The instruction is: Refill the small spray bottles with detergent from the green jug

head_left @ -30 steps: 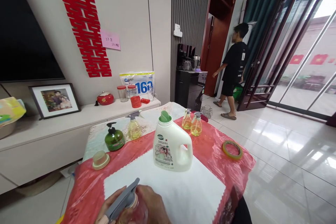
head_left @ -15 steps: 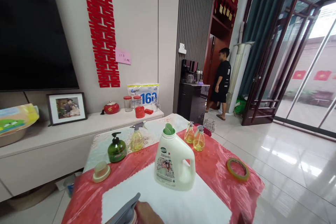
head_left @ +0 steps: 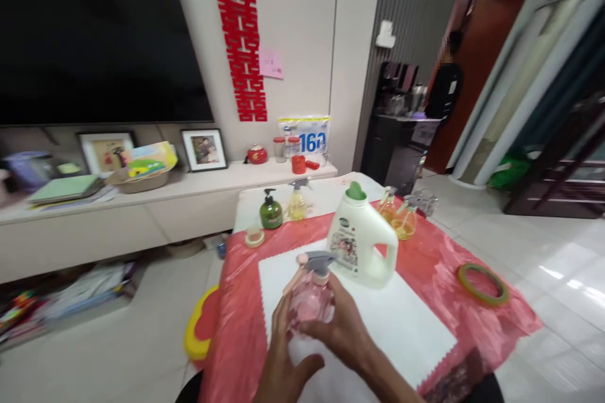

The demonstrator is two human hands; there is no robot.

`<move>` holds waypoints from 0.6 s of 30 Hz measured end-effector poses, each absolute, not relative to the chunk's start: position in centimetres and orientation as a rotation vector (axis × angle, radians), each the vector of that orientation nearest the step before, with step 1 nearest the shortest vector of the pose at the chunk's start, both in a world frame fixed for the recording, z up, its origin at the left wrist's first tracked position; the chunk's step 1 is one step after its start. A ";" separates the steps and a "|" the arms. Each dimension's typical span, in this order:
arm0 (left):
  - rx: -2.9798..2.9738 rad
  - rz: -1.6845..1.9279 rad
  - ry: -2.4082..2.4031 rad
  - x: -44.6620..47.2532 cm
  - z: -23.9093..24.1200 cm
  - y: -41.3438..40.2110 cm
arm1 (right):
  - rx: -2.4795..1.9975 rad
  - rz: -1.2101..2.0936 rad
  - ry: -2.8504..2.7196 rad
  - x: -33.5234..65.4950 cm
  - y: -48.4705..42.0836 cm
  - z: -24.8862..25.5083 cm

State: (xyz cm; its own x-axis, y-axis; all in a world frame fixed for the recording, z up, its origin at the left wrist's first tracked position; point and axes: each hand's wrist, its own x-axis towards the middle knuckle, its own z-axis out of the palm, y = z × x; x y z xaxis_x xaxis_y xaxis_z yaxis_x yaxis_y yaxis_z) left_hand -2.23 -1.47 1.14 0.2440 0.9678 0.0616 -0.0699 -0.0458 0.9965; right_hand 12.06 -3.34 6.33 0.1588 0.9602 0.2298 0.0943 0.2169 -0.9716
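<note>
Both my hands hold a small clear pink spray bottle [head_left: 309, 296] with a grey trigger head over the white cloth [head_left: 401, 321]. My left hand [head_left: 283, 352] wraps its left side and underside. My right hand [head_left: 343, 330] wraps its right side from the front. A white detergent jug [head_left: 362, 242] with a green cap stands just behind the bottle. The picture is a little blurred.
The table has a red plastic cover [head_left: 439, 264]. On it stand a green pump bottle [head_left: 271, 211], a yellow spray bottle [head_left: 297, 201], two small yellow spray bottles [head_left: 399, 214], a lid [head_left: 254, 237] and a tape roll [head_left: 483, 283]. A low cabinet [head_left: 142, 214] runs along the wall. A person [head_left: 444, 85] stands at the far doorway.
The view swung left and down, so more of the cabinet shows. The spray bottle rose into full view in both hands. The person walked to the doorway.
</note>
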 end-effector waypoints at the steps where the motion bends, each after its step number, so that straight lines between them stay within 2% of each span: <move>1: 1.330 1.066 0.949 -1.8 0.9 -1.8 | -1.227 0.884 -1.218 12.0 -3.6 6.9; 7: 1.253 1.136 0.982 0.5 2.8 -2.4 | -1.420 0.745 -1.383 13.3 -5.1 7.7; 14: 1.181 0.816 0.710 -1.7 3.9 -2.7 | -1.068 1.245 -1.463 17.4 -6.5 10.3; 18: 1.135 0.739 0.726 -2.2 4.5 -2.9 | -0.930 1.352 -1.556 18.0 -7.8 11.4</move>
State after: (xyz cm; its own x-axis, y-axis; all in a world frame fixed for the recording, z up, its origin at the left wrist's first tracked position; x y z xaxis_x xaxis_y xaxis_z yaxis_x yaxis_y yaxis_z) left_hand -2.24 -2.89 4.45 0.5612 0.8175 -0.1292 -0.1437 0.2500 0.9575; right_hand 18.01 -7.84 11.44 -0.3606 0.9239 0.1279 0.0022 0.1380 -0.9904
